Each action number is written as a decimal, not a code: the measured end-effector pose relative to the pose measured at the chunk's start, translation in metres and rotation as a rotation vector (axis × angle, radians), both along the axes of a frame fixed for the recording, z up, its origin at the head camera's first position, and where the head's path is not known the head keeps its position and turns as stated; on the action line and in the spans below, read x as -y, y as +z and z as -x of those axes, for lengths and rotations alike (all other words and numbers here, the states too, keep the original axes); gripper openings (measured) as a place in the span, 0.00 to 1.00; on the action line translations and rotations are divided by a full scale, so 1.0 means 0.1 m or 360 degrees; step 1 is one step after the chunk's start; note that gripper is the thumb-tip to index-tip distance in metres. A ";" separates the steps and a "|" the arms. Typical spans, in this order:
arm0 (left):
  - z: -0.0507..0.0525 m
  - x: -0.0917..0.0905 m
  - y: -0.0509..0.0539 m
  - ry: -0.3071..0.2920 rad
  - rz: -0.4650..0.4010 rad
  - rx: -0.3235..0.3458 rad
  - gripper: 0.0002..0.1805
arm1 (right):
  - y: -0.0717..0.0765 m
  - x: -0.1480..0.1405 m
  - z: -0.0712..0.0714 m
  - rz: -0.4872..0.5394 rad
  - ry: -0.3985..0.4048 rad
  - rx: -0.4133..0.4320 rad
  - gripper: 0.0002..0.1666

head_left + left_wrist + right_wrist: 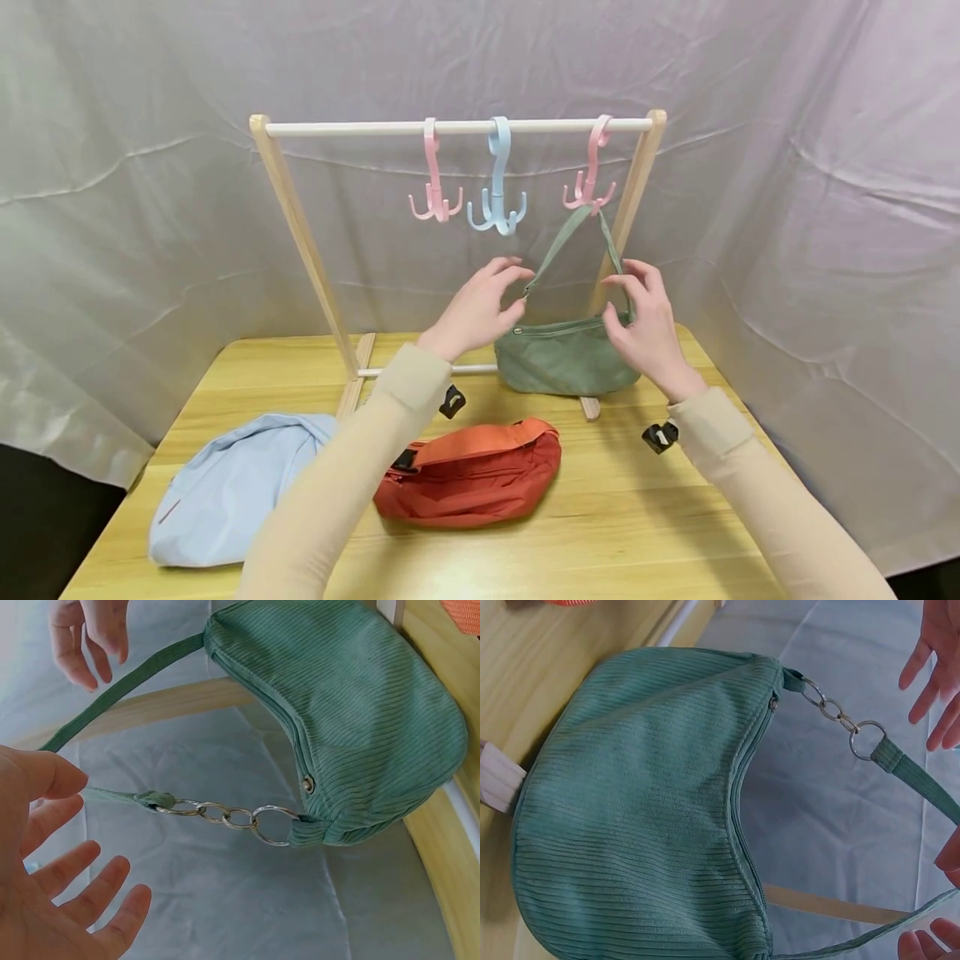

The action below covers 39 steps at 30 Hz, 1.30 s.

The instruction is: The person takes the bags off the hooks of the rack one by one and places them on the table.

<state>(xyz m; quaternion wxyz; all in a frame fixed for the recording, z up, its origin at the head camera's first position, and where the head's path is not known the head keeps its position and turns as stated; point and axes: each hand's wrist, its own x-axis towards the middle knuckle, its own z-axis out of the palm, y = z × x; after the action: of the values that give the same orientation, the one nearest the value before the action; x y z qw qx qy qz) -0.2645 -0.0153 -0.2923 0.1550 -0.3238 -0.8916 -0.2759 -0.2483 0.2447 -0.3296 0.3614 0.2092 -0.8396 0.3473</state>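
1. locate the workpiece: the green bag [566,362] hangs by its strap [558,243] from the pink hook [591,158] nearest the right end of the white rail [337,129]. the bag body is in front of the right wooden upright [639,185]; whether its base bears on the table [615,525] cannot be told.
2. check the left hand [478,307]: released. its fingers are spread and relaxed beside the strap, near the chain links [225,816].
3. check the right hand [648,325]: released. its fingers are loosely bent near the strap's other end, pinching nothing.
4. identify the step: this appears to be steadying the hung bag and clearing the hands.
5. confirm that the strap is seated in the bend of the prong, not at its tip.
6. part the hands slowly and evenly; a fingertip caught in the chain links could swing the bag.
7. avoid the blue hook [498,171], next along the rail.
8. keep the sleeves above the red bag [480,496] and the light blue bag [217,496], both lying on the table.
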 end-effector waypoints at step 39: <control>0.14 -0.28 -0.22 -0.0045 0.0164 0.0239 0.26 | -0.03 -0.05 0.21 -0.0116 0.0008 0.0436 0.17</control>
<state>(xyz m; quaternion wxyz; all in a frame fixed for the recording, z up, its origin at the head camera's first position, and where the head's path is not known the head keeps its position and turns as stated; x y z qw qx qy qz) -0.2784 0.0128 -0.3145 0.0668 -0.3222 -0.9092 -0.2552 -0.2695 0.2499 -0.3326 0.2346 0.1749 -0.8927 0.3428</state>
